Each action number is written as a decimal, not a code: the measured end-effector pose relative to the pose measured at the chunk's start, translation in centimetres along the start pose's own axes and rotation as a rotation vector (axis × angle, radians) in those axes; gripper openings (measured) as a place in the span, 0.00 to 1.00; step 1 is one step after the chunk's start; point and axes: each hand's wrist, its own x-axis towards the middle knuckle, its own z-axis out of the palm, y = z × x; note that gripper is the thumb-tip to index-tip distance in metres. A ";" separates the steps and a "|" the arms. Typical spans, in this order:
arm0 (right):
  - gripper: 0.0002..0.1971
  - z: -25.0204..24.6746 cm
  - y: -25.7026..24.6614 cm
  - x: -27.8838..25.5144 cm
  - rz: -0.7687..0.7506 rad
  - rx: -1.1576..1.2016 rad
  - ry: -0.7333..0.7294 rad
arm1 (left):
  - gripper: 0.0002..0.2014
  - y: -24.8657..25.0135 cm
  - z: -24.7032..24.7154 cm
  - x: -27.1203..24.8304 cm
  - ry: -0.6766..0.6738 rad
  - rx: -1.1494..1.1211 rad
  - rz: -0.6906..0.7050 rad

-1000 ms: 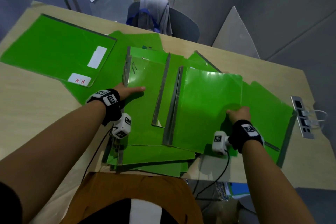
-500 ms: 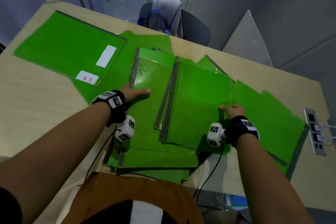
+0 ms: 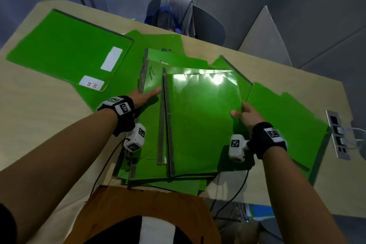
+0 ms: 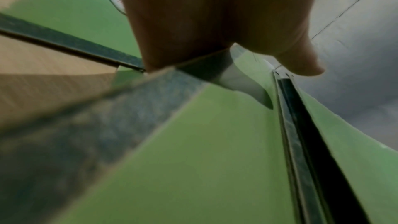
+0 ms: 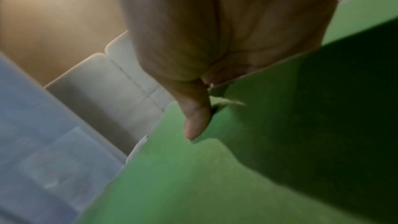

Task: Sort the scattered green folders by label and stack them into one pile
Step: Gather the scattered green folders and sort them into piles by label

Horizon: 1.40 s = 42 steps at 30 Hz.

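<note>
Right hand (image 3: 246, 114) pinches right edge of glossy top folder (image 3: 202, 117), thumb on top; left hand (image 3: 145, 95) flat, fingers straight, pressing folder pile (image 3: 150, 140) on worktop (image 3: 35, 117).

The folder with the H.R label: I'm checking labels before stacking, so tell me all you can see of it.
The H.R folder is glossy green with a dark spine strip along its far edge. It lies flat and closed at the table's far left, overlapping another green folder. Two white stickers sit near its right edge: one blank, one reading H.R in red. Neither hand touches it.
</note>
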 end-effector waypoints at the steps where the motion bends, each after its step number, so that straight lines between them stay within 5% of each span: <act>1: 0.35 0.7 0.1 -0.3 -0.006 -0.002 -0.009 | 0.71 0.4 0.0 -0.8 -0.001 0.001 0.001; 7: 0.20 4.6 1.4 -0.9 0.013 -0.026 0.128 | 0.66 0.9 -0.3 -1.3 -0.019 0.025 0.010; 9: 0.24 5.7 1.8 -1.3 0.023 0.030 0.144 | 0.58 0.7 -0.3 -1.0 -0.011 -0.004 -0.002; 13: 0.35 8.1 0.9 -2.6 0.072 0.186 0.110 | 0.75 0.0 0.1 0.4 -0.033 -0.127 0.005; 18: 0.39 9.7 -0.5 -3.3 0.120 0.112 0.134 | 0.57 0.5 0.3 -1.6 0.045 -0.187 0.040; 27: 0.63 10.4 -2.5 -4.7 0.137 0.120 0.206 | 0.61 -1.4 -1.9 -1.3 -0.093 -0.334 0.189; 30: 0.59 10.8 -2.8 -5.1 0.096 0.200 0.269 | 0.64 -1.1 -3.3 -1.2 -0.123 -0.327 0.205; 34: 0.47 12.5 -2.7 -5.4 0.078 0.267 0.389 | 0.60 0.5 -5.5 -0.8 -0.201 -0.071 0.286; 36: 0.46 13.1 -2.1 -5.4 0.098 0.281 0.423 | 0.48 1.4 -7.5 -0.8 -0.222 0.191 0.343; 40: 0.54 12.6 -1.0 -5.0 0.166 0.273 0.518 | 0.44 0.4 -13.0 1.8 0.092 0.745 0.308; 42: 0.55 12.1 -0.6 -5.0 0.191 0.263 0.551 | 0.46 -1.9 -14.8 3.3 0.103 1.082 0.205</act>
